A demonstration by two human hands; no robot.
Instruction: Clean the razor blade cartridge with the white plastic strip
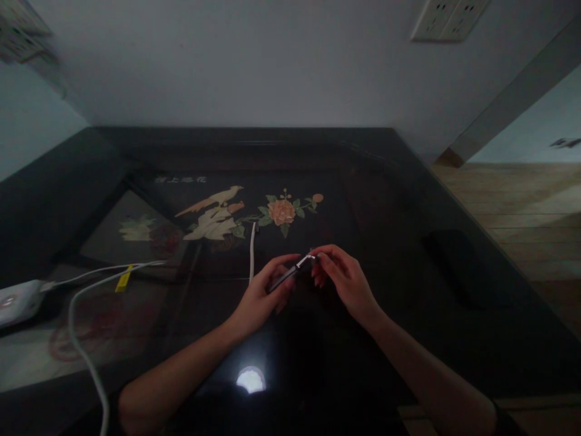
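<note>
My left hand (267, 287) is closed round a slim dark object (282, 280), held at a slant above the black table. A small shiny metallic part shows at its upper right end; its exact kind is too dim to make out. My right hand (340, 272) pinches at that shiny end with thumb and fingertips, and its other fingers curl below. The end of a white cable (252, 251) lies on the table just behind my left hand.
The glossy black table (363, 375) carries a bird-and-flower picture (281, 212). At left are a white power strip (20, 301), a white cord (86, 351) and a yellow tag (123, 278). A dark flat shape (467, 266) lies at right. Wall sockets (449, 19) are behind.
</note>
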